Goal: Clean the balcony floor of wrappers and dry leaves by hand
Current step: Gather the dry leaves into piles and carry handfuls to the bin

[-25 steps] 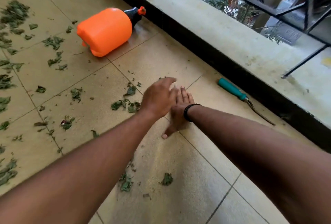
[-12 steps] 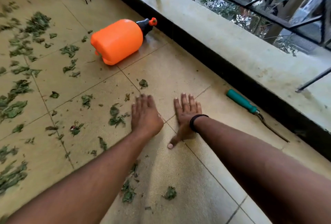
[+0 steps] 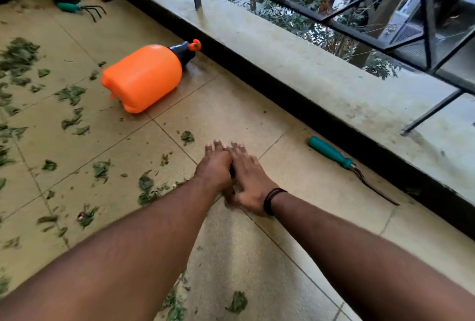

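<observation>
left hand and right hand pressed side by side at centre frame, fingers straight, gripping nothing visible. leaves litter the left. sweeping flat could push bits under the sprayer, upper left.

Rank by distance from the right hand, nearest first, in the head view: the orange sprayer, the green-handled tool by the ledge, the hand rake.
From the right hand:
1. Green-handled tool, to its right by the ledge.
2. Orange sprayer, ahead on the left, lying on its side.
3. Hand rake, far left corner.
</observation>
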The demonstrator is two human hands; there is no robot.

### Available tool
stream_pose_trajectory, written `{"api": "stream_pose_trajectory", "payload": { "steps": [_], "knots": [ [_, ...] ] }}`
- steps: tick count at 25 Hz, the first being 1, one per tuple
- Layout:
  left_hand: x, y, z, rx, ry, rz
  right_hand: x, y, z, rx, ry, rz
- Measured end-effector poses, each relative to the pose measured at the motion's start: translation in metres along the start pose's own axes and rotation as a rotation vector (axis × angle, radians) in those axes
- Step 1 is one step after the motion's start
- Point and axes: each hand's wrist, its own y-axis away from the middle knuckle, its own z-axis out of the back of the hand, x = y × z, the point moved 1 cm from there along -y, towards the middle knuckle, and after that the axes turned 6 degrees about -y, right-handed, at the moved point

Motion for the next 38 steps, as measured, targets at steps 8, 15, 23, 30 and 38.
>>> {"api": "stream_pose_trajectory", "payload": {
  "steps": [8, 15, 23, 30, 38],
  "knots": [
    [0.005, 0.009, -0.003, 0.016, 0.125, 0.091, -0.042, -0.033, 0.044, -0.344, 0.142, 0.018],
    [0.000, 0.008, 0.001, 0.076, 0.055, 0.102, 0.016, -0.126, 0.072, -0.080, -0.352, -0.387],
    [0.007, 0.003, -0.011, -0.145, 0.100, 0.092, 0.070, -0.076, 0.036, -0.751, -0.901, -0.203],
    [0.000, 0.010, 0.003, 0.052, 0.072, 0.126, 0.010, 0.039, -0.072, -0.423, 0.188, -0.432],
    [0.004, 0.031, -0.001, -0.055, -0.019, -0.044, 0.010, 0.036, -0.067, -0.454, 0.242, -0.414]
  ]
}}
